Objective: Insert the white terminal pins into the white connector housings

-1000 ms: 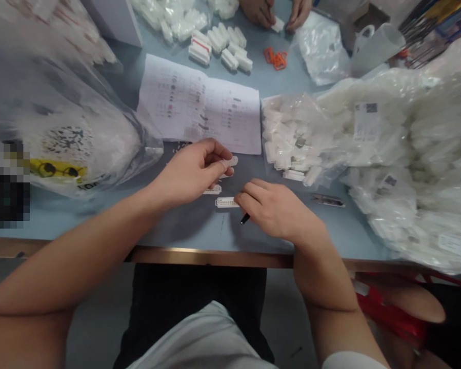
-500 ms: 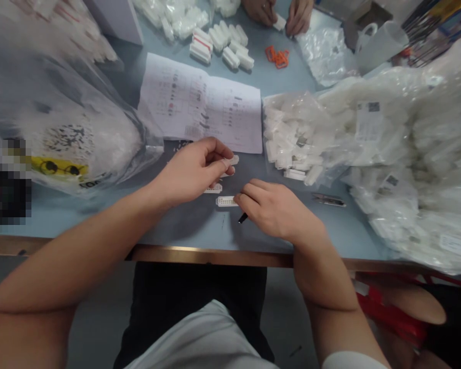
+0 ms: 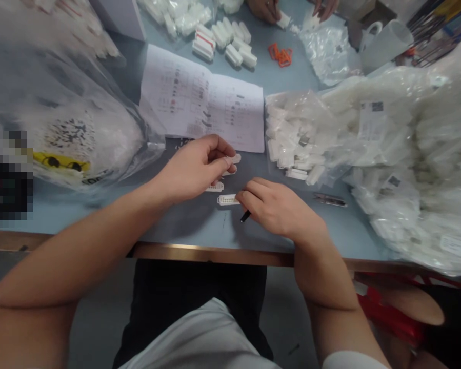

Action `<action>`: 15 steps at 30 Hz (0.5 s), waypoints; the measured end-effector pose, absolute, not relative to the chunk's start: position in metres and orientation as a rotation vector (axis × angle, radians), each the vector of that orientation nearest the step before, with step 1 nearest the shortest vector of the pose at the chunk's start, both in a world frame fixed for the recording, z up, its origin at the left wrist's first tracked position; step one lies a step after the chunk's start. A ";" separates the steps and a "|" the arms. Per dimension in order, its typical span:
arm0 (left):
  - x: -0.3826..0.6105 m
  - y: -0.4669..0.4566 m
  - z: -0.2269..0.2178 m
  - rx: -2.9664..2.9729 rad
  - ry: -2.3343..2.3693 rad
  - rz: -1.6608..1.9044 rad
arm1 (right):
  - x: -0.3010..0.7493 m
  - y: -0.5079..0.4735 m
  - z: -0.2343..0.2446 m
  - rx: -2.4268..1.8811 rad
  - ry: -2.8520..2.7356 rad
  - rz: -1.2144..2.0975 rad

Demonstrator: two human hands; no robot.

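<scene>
My left hand [image 3: 199,168] is closed, thumb and index finger pinched at the end of a small white plastic strip [image 3: 236,159]. Below its fingers lies another white strip with a row of small holes [image 3: 216,187], partly covered. My right hand [image 3: 278,207] is curled round a slim black tool [image 3: 245,216], of which only one end shows. Its fingertips also touch the right end of a white connector strip [image 3: 227,200] lying on the table; the hand hides that end.
Beyond my hands lies an unfolded printed sheet [image 3: 203,102]. Clear bags of white parts [image 3: 292,138] lie right, near small snips [image 3: 330,200]; another large bag [image 3: 111,138] lies left. At the back are white blocks [image 3: 203,43], orange frames [image 3: 280,55] and a co-worker's hands [image 3: 264,9].
My hands keep nearly the same pose, and the view shifts slightly. At the back, one of the co-worker's hands has moved right, away from the white piece held in the other.
</scene>
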State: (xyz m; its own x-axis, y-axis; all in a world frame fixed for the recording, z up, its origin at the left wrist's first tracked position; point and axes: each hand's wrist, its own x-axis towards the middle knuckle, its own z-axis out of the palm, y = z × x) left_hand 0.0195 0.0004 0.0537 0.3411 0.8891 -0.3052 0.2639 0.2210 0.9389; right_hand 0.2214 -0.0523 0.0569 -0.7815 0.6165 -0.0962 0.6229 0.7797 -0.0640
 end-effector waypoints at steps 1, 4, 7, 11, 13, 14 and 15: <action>0.019 0.000 0.054 1.316 1.185 0.615 | 0.222 -0.052 0.057 1.004 2.901 -0.140; 0.020 0.001 0.054 1.316 1.189 0.615 | 0.222 -0.053 0.056 0.993 2.916 -0.129; 0.020 0.000 0.055 1.310 1.198 0.608 | 0.223 -0.053 0.055 0.981 2.932 -0.108; 0.021 0.000 0.055 1.303 1.189 0.613 | 0.223 -0.053 0.054 0.955 2.951 -0.087; 0.021 0.000 0.054 1.304 1.187 0.618 | 0.222 -0.052 0.053 0.946 2.962 -0.089; 0.021 0.000 0.054 1.306 1.186 0.620 | 0.222 -0.052 0.053 0.941 2.966 -0.089; 0.021 0.000 0.053 1.307 1.184 0.622 | 0.222 -0.052 0.053 0.935 2.971 -0.090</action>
State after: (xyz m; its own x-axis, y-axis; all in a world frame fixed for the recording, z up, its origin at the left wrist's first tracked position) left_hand 0.0208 0.0003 0.0534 0.3374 0.8908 -0.3044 0.2553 0.2247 0.9404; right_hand 0.2219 -0.0518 0.0526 -0.8198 0.5711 -0.0416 0.5726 0.8185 -0.0473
